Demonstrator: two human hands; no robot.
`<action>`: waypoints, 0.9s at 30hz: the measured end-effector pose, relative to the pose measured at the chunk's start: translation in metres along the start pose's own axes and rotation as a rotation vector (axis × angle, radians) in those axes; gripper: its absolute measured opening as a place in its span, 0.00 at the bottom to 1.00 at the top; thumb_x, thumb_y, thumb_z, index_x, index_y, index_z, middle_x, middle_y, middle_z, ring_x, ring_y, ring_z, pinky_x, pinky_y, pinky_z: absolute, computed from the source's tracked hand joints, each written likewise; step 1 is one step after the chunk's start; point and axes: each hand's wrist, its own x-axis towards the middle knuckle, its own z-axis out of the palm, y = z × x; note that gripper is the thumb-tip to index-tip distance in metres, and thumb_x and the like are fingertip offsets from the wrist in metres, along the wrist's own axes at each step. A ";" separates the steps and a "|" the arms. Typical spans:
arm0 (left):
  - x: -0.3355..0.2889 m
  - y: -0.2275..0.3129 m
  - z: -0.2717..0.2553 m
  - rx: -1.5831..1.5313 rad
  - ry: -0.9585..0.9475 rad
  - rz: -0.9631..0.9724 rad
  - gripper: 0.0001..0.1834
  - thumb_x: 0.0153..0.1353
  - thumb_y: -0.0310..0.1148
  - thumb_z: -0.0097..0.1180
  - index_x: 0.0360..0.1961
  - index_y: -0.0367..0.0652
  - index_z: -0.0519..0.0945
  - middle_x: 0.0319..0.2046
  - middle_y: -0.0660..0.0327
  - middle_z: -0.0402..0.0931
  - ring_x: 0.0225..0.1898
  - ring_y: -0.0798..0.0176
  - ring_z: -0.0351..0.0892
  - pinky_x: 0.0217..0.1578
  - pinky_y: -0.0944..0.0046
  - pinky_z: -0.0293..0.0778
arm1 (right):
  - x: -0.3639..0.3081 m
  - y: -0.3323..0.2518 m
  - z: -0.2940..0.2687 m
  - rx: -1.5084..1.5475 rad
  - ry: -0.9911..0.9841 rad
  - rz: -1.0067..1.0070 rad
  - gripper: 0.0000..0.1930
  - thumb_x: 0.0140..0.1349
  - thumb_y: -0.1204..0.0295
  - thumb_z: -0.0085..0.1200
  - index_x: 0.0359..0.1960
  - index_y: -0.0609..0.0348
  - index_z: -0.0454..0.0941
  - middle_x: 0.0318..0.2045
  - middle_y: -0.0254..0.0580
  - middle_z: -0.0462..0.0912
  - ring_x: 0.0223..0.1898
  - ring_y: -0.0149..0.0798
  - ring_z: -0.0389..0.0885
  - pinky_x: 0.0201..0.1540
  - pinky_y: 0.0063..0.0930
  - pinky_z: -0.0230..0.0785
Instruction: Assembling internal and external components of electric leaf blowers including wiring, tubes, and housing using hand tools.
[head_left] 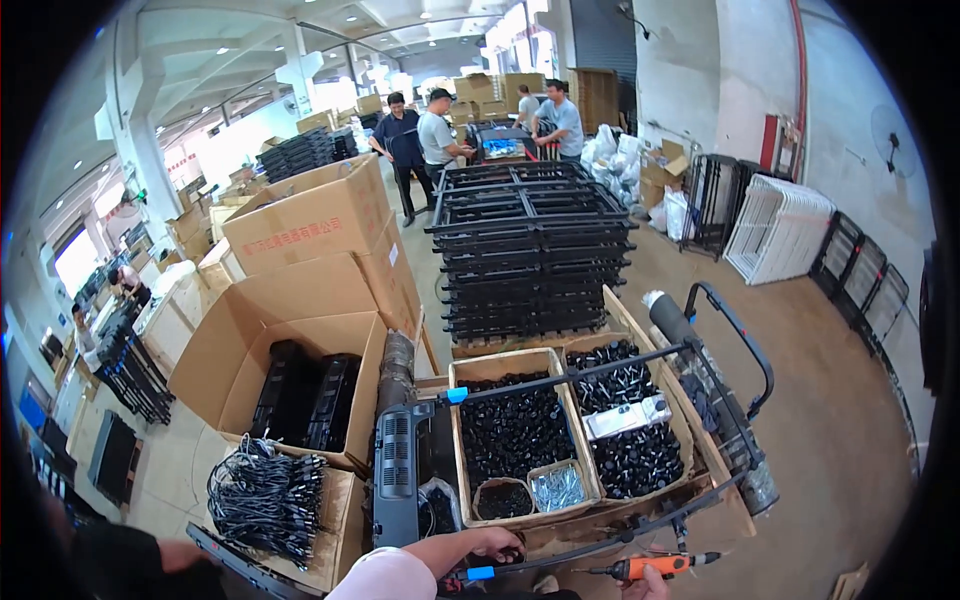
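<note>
My right hand [650, 586] is closed around an orange power screwdriver [655, 567] at the bottom edge, its bit pointing left. My left hand [497, 545] is curled beside the lower bar of a black tubular frame [600, 543]; anything in its fingers is too small to make out. The frame lies across wooden bins, with a vented black housing [396, 460] at its left end and a curved handle [765, 350] at its right. Just beyond my left hand, a small box of dark screws [503, 498] stands beside a box of silver screws [558, 488].
Black knobs [515, 425] and black-headed bolts [635, 460] fill the bins. Bundled black cables [265, 500] lie left, before an open carton [280, 300]. Stacked black frames [530, 250] rise ahead. Several people work farther off; a dark-sleeved arm [130, 560] shows lower left.
</note>
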 end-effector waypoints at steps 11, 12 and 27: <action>-0.054 -0.003 0.003 -0.527 -0.201 0.391 0.10 0.77 0.39 0.51 0.43 0.47 0.79 0.39 0.67 0.76 0.39 0.65 0.76 0.36 0.69 0.74 | 0.050 -0.029 0.097 -0.543 -0.608 -0.454 0.30 0.58 0.73 0.70 0.61 0.62 0.69 0.49 0.53 0.87 0.53 0.48 0.86 0.60 0.48 0.77; -0.060 0.000 0.005 -0.603 -0.245 0.433 0.10 0.77 0.39 0.51 0.42 0.47 0.79 0.37 0.67 0.75 0.37 0.65 0.75 0.36 0.70 0.73 | 0.056 -0.022 0.092 -0.536 -0.585 -0.368 0.33 0.55 0.76 0.72 0.61 0.64 0.67 0.51 0.56 0.87 0.55 0.48 0.85 0.65 0.49 0.74; -0.110 -0.011 0.119 -1.108 0.130 1.104 0.18 0.79 0.38 0.54 0.63 0.45 0.79 0.45 0.67 0.83 0.40 0.69 0.80 0.41 0.69 0.78 | 0.094 0.012 0.125 -0.856 -0.862 -0.285 0.33 0.55 0.78 0.74 0.62 0.65 0.71 0.53 0.52 0.87 0.55 0.40 0.85 0.63 0.36 0.77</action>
